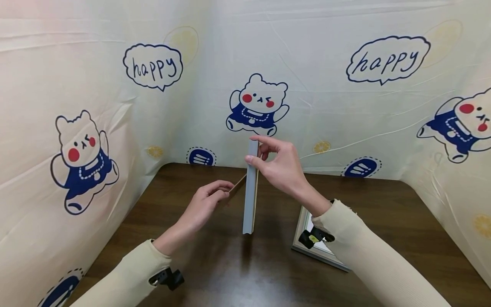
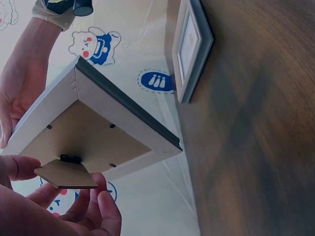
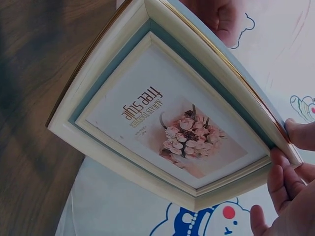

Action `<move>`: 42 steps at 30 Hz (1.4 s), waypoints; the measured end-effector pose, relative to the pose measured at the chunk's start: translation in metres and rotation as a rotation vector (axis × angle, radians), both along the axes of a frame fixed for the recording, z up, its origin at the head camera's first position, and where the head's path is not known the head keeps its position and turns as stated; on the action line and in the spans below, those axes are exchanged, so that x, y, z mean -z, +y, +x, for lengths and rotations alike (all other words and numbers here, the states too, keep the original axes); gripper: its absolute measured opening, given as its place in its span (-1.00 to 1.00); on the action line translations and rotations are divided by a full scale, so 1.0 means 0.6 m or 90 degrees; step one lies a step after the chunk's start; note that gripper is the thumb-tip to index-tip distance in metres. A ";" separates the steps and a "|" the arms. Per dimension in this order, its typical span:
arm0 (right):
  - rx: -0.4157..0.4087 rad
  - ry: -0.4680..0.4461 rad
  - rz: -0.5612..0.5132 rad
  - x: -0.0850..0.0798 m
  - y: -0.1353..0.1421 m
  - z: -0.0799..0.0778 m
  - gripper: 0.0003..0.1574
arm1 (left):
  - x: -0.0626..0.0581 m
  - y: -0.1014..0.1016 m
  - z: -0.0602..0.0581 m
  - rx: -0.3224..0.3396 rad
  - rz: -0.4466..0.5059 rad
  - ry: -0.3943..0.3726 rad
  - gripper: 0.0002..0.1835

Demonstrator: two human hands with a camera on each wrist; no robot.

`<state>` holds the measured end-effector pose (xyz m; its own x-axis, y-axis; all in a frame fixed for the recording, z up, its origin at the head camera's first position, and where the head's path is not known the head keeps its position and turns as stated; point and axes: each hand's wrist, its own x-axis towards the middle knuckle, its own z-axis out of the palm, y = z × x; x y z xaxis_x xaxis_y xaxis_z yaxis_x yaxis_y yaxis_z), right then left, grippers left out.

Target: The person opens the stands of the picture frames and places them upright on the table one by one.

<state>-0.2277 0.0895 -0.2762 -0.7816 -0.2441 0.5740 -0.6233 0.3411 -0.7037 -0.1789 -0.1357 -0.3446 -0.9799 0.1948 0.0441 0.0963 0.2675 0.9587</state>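
Observation:
A picture frame is held up above the table, edge-on in the head view. My right hand grips its upper end, thumb on the near edge and fingers over the top. My left hand pinches the brown stand leg, which is swung out from the backing board. Dark tabs sit along the edge of that board. In the right wrist view, the front has a cream and blue-green border around a flower print with lettering.
A second picture frame lies on the brown wooden table at the right, partly hidden under my right forearm. A pale curtain with bear drawings stands behind and at both sides of the table.

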 end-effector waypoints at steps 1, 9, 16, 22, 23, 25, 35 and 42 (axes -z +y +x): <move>-0.001 0.000 0.000 0.000 0.000 0.000 -0.48 | 0.000 -0.001 -0.001 0.004 -0.004 0.002 -0.63; -0.005 0.001 -0.008 0.000 0.002 0.000 -0.47 | -0.004 -0.006 -0.004 0.023 -0.007 0.022 -0.64; -0.005 0.006 -0.026 0.002 0.003 0.000 -0.47 | -0.009 -0.001 0.002 0.001 -0.008 0.058 -0.66; -0.005 0.009 -0.033 0.001 0.002 0.001 -0.47 | -0.010 -0.002 0.005 -0.011 -0.015 0.046 -0.63; -0.005 0.010 -0.033 0.001 0.001 0.001 -0.47 | -0.010 -0.002 0.005 -0.012 -0.016 0.042 -0.62; -0.005 0.010 -0.032 0.001 0.001 0.001 -0.47 | -0.010 -0.002 0.005 -0.015 -0.016 0.036 -0.61; -0.005 0.011 -0.021 -0.001 -0.002 0.003 -0.48 | -0.008 -0.003 0.004 0.004 -0.003 0.021 -0.61; -0.010 0.006 -0.016 0.000 -0.003 0.002 -0.48 | -0.006 -0.004 0.009 -0.013 -0.040 0.038 -0.61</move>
